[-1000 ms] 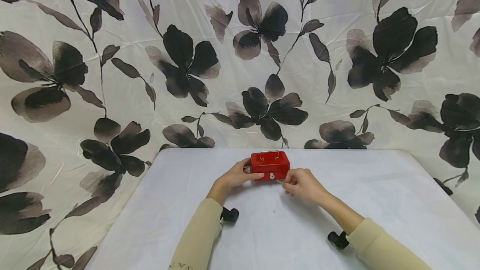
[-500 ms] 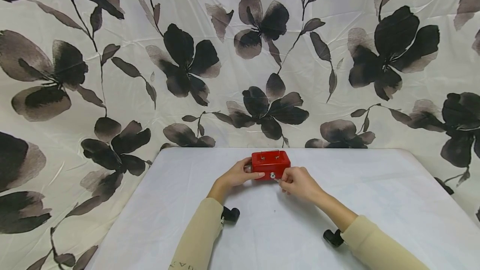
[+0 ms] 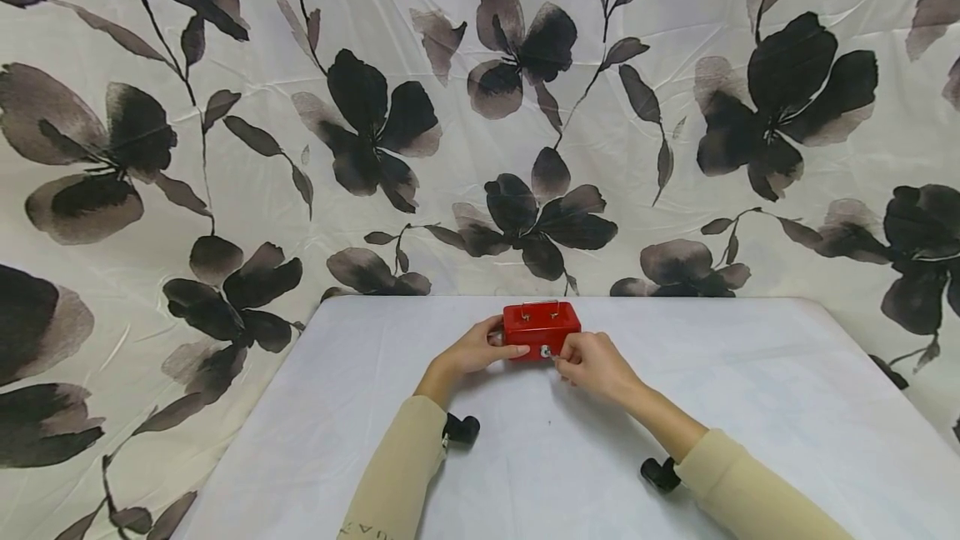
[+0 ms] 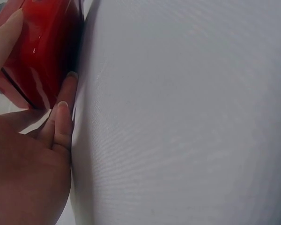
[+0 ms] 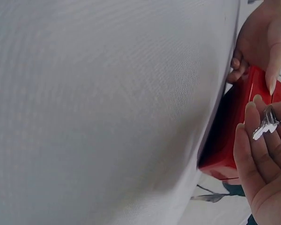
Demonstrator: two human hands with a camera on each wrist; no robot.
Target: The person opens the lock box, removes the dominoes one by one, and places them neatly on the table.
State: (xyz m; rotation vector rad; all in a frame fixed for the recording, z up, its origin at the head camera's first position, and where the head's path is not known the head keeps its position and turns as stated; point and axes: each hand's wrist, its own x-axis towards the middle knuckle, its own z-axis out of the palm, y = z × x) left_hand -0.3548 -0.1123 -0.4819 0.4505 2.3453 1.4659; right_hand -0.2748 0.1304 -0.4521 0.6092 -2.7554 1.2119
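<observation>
A red cash box (image 3: 542, 330) with a wire carrying handle on its lid and a silver lock (image 3: 545, 351) on its front stands near the table's far edge. My left hand (image 3: 474, 347) grips its left end, the thumb lying across the front face; the left wrist view shows the fingers along the side and low at the tabletop. At the lock, my right hand (image 3: 592, 362) pinches a small silver key. A dangling key (image 5: 267, 127) shows against the right fingers in the right wrist view. The pinched key's tip is hidden at the lock.
A white cloth covers the table (image 3: 525, 473). Right behind the far edge hangs a white curtain (image 3: 450, 140) printed with dark flowers. Black wrist cameras, such as the left one (image 3: 462, 430), sit below both sleeves.
My right hand has moved slightly left with the key, from beside the box's front right corner to the lock. The left hand and the box stay in place.
</observation>
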